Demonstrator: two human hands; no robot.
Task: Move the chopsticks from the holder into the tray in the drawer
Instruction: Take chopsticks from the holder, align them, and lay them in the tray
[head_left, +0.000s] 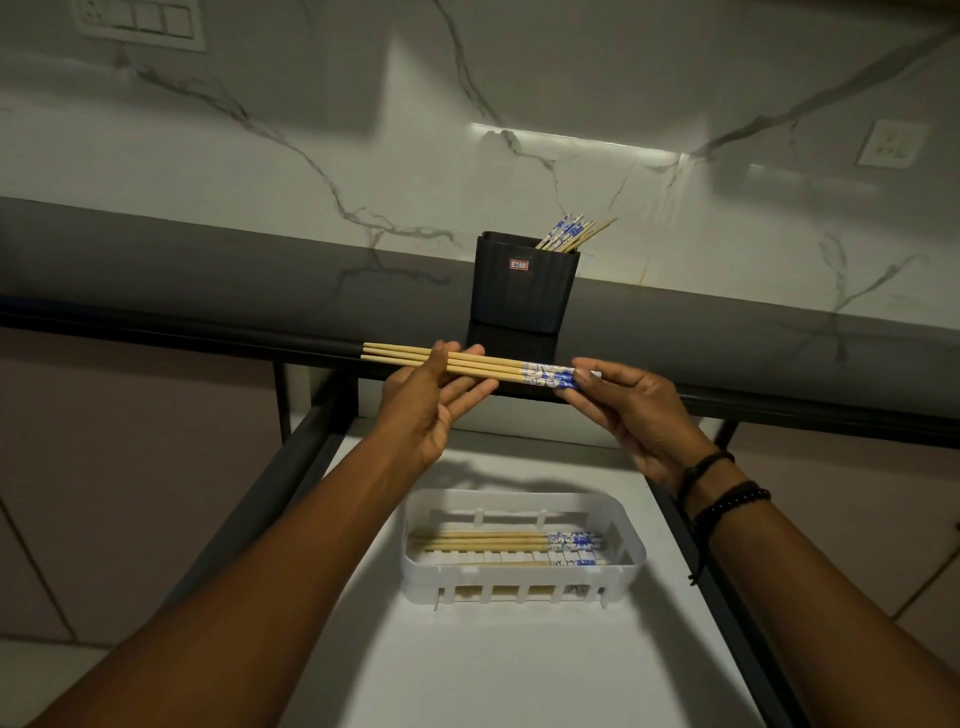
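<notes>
Three wooden chopsticks (483, 365) with blue-and-white ends lie level between my hands, above the open drawer. My left hand (428, 402) cradles their plain wooden part on its fingers, thumb on top. My right hand (631, 410) pinches their patterned ends. A black ribbed holder (522, 291) stands on the dark counter behind, with several more chopsticks (571, 234) leaning out to the right. Below my hands, a white slotted tray (524, 579) sits in the drawer with several chopsticks (498, 543) lying in it, patterned ends to the right.
The white drawer floor (519, 670) runs toward me, framed by dark rails (291, 457) on both sides. The dark counter edge (208, 332) crosses the view just behind my hands. A marble wall with a switch plate (140, 21) and a socket (891, 143) rises behind.
</notes>
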